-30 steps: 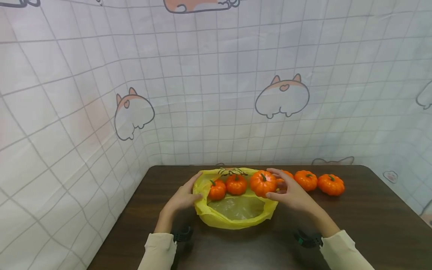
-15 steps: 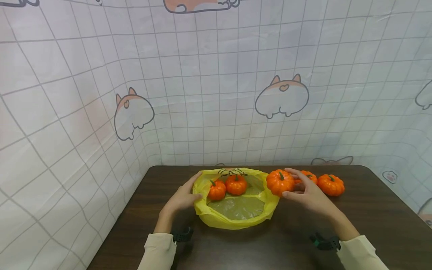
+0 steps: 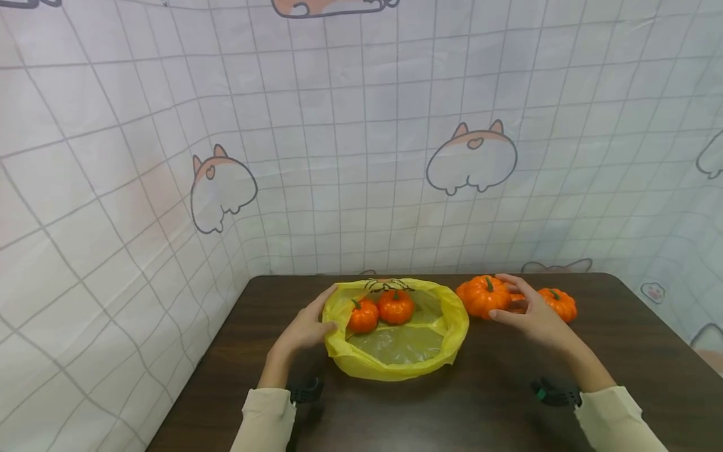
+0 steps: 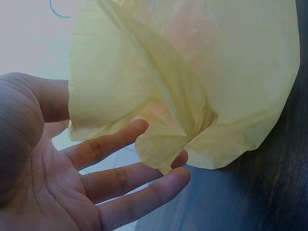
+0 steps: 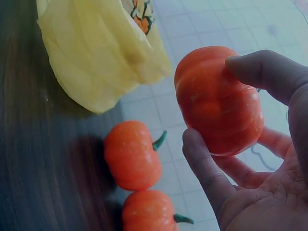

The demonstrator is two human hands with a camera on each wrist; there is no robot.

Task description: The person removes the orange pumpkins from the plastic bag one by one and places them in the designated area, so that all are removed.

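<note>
A yellow plastic bag [image 3: 390, 371] lies with its mouth wide on the dark table. Inside it, two small orange pumpkins with green stems, a left one [image 3: 363, 316] and a right one [image 3: 395, 307], sit side by side. My left hand [image 3: 305, 323] holds the bag's left rim; in the left wrist view the thumb passes behind the plastic while the fingers [image 4: 130, 180] lie outside it. To the right of the bag, my right hand [image 3: 536, 317] grips another pumpkin [image 5: 216, 103] between thumb and fingers, raised above the row of pumpkins.
More pumpkins stand along the back right of the table [image 3: 395, 420]: one [image 3: 558, 305] at the far end, others partly hidden behind the held pumpkin and the right hand. A white grid-patterned curtain [image 3: 361, 157] hangs behind and to the left.
My right hand has carried its pumpkin rightward, from over the bag's right side to above the row of pumpkins. The left hand stays at the bag's rim.
</note>
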